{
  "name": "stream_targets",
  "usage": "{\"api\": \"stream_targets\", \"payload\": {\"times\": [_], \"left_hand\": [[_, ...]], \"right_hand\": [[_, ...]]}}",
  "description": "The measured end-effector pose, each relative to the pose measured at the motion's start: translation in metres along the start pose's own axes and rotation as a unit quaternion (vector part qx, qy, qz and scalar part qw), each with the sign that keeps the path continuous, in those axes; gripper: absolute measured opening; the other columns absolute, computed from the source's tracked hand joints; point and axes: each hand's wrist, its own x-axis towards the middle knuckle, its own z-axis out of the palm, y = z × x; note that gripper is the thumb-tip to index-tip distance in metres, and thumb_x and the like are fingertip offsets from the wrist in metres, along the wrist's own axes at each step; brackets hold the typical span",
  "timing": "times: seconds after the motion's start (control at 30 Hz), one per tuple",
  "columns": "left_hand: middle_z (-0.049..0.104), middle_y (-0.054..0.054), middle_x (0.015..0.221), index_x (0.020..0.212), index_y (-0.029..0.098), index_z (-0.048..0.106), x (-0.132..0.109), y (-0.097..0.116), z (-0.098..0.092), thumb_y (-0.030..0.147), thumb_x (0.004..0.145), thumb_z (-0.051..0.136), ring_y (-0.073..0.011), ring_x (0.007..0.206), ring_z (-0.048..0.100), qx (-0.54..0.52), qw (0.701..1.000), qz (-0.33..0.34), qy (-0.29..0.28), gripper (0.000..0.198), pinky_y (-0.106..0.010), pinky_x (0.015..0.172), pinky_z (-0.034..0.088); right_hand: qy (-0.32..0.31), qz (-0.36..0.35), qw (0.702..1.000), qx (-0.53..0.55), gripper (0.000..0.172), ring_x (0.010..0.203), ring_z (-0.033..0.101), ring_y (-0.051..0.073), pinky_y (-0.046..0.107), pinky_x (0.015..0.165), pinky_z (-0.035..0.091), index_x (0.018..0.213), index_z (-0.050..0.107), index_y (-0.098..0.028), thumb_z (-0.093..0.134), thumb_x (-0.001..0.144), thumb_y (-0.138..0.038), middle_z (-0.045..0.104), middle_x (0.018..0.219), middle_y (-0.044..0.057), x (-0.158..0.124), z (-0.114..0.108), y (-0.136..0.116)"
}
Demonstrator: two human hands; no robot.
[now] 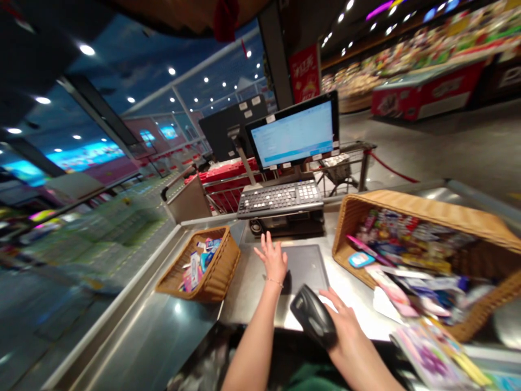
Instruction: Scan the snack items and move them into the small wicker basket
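My left hand (273,259) hangs over the dark flat plate (311,258) set in the metal counter. Its fingers are spread and nothing is in them; a thin bracelet circles the wrist. In my right hand (345,326) is a black handheld barcode scanner (311,312), its head tilted up and to the left. Part of the scanner's handle is hidden by my grip. Past my left hand stands a black keyboard (280,198) on a raised black stand, and above it a lit monitor (295,133).
A small wicker basket (228,260) with small packages sits on the left. The large wicker basket (423,203) on the right holds many packaged goods. Packets (431,347) lie at the lower right. Behind the monitor are a shopping cart (340,168) and a second dark screen (220,130).
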Motion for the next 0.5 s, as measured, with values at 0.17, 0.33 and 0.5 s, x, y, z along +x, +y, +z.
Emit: {"api": "stream_targets", "payload": {"times": [0.17, 0.33, 0.5], "left_hand": [[0.028, -0.013, 0.162, 0.118, 0.023, 0.065, -0.001, 0.008, 0.001, 0.02, 0.08, 0.064, -0.035, 0.152, 0.018, -0.001, 1.0, 0.013, 0.005, 0.037, -0.075, 0.114, 0.016], [0.027, -0.013, 0.163, 0.117, 0.023, 0.065, -0.003, 0.017, 0.005, 0.021, 0.08, 0.064, -0.0349, 0.152, 0.018, -0.004, 1.0, 0.026, 0.001, 0.037, -0.074, 0.114, 0.017], [0.027, -0.014, 0.163, 0.113, 0.022, 0.066, -0.007, 0.029, 0.009, 0.02, 0.079, 0.063, -0.0364, 0.152, 0.017, -0.009, 0.999, 0.049, -0.001, 0.034, -0.075, 0.114, 0.017]], "right_hand": [[0.016, 0.005, 1.0, 0.008, 0.048, 0.151, 0.028, 0.037, 0.068, 0.117, 0.026, 0.123, 0.062, -0.016, 0.048, 0.078, -0.021, 0.046, 0.153, 0.02, 0.0, -0.002, 0.0], [0.042, -0.006, 0.999, 0.006, 0.049, 0.148, 0.035, 0.035, 0.058, 0.118, 0.033, 0.122, 0.065, -0.018, 0.048, 0.075, -0.016, 0.052, 0.15, 0.018, -0.002, -0.004, 0.003], [0.043, -0.002, 0.999, -0.007, 0.054, 0.148, 0.035, 0.037, 0.061, 0.117, 0.034, 0.125, 0.064, -0.02, 0.046, 0.074, -0.015, 0.052, 0.149, 0.017, -0.002, -0.005, 0.007]]}}
